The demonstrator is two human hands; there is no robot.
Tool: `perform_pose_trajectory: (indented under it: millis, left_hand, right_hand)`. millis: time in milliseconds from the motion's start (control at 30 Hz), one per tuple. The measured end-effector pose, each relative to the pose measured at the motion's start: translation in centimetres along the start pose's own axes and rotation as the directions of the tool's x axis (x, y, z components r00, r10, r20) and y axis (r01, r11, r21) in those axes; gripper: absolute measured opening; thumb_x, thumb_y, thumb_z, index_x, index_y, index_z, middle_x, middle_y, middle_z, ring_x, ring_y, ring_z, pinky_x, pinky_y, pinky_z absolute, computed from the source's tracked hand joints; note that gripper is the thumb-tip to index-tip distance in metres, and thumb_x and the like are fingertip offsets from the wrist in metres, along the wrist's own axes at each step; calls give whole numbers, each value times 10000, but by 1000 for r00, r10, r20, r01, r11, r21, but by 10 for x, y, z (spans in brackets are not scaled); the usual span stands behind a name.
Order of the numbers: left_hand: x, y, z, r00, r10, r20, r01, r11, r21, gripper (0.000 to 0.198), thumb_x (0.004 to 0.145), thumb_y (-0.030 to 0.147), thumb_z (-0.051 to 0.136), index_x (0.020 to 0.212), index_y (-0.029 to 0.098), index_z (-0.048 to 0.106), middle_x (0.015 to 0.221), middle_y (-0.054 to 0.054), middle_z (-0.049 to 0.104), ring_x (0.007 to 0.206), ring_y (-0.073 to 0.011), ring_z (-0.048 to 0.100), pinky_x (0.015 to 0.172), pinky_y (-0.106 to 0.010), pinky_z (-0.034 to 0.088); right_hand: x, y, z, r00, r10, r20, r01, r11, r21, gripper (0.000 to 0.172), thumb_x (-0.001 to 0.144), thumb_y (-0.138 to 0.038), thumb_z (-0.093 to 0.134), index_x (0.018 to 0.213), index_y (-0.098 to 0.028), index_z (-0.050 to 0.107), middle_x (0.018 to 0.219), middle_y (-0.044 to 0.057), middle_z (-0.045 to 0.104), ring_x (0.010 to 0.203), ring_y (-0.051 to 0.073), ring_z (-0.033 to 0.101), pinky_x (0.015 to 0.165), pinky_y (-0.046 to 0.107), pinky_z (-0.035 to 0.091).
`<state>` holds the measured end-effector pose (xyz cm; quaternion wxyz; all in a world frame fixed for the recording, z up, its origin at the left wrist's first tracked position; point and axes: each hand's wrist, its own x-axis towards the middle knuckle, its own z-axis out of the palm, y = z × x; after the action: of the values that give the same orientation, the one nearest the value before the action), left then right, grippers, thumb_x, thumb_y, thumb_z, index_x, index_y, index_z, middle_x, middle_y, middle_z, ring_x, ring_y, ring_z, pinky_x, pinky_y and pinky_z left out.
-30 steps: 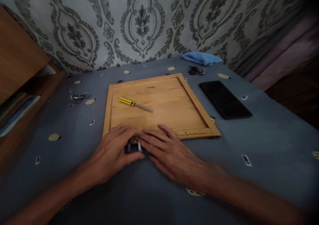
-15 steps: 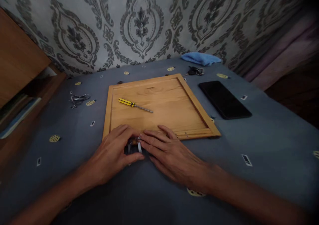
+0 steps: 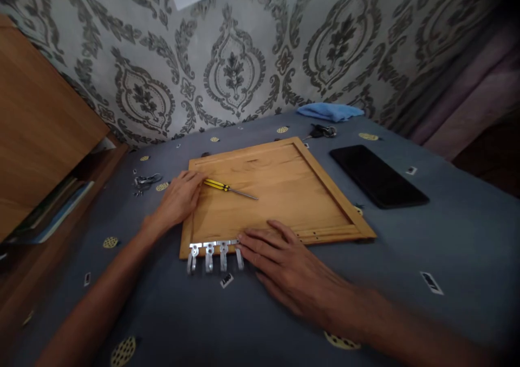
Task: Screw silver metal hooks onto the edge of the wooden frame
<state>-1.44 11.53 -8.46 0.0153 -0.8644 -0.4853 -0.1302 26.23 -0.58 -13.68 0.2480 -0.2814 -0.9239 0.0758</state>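
A wooden framed board [image 3: 272, 193] lies on the blue patterned cloth. Along its near edge sits a metal hook rail [image 3: 209, 248], its several hooks pointing toward me. My right hand [image 3: 284, 264] lies flat over the rail's right end, fingers stretched out and covering part of it. At the board's left side, my left hand [image 3: 182, 193] has its fingertips bent around the handle end of a yellow and black screwdriver [image 3: 217, 185]. The screwdriver rests on the board with its shaft pointing right. Small holes show in the near frame strip, right of my right hand.
A black phone [image 3: 377, 176] lies right of the board. Keys [image 3: 323, 131] and a blue cloth [image 3: 330, 111] are behind it. Small metal hardware [image 3: 147, 181] lies at the left. A wooden cabinet [image 3: 44, 134] stands on the left, against the patterned wall [image 3: 235, 69].
My left hand has left the hook rail and moved up and left to the screwdriver's handle, uncovering the hooks. My right hand stays on the rail. The camera view has shifted.
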Motion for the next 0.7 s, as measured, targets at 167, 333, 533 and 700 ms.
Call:
perform_pose_trajectory:
  millis: [167,333,533,700]
  left_hand:
    - [3,-3,9,999,28,23,-27,998,-53,321,999,169,438,1263,184,620,1260,-120,677,1210,-292,567,1070,-495,458]
    - [3,-4,3,998,61,26,-56,989,-138,184,957,210,516,1072,184,658,1071,-101,699,1043,-280,611,960,-454,497]
    - [1,0,-21,999,29,-46,-44,936,-348,168,925,346,609,961,191,663,905,-40,684,824,-197,638,747,-321,530]
    - [-4,28,-57,961,-162,-224,-57,677,-734,145,854,343,753,926,229,699,906,-15,712,824,-175,672,746,-302,571]
  right_hand:
    - [1,-1,-5,1000,0,25,0,1000,-14,459,1016,-169,480,1473,-191,520,1482,88,607,1379,238,538,1196,571,339]
    - [2,-2,-7,999,-1,54,2,1000,-9,448,1025,-181,459,1468,-172,525,1487,94,602,1384,250,532,1186,589,347]
    - [1,-2,-6,1000,-1,29,1,1000,-13,443,1025,-179,452,1460,-179,534,1489,87,601,1383,241,531,1195,572,331]
    - [2,-2,-7,999,-5,46,5,1000,2,463,1011,-171,478,1472,-166,526,1488,94,602,1387,249,529,1190,585,335]
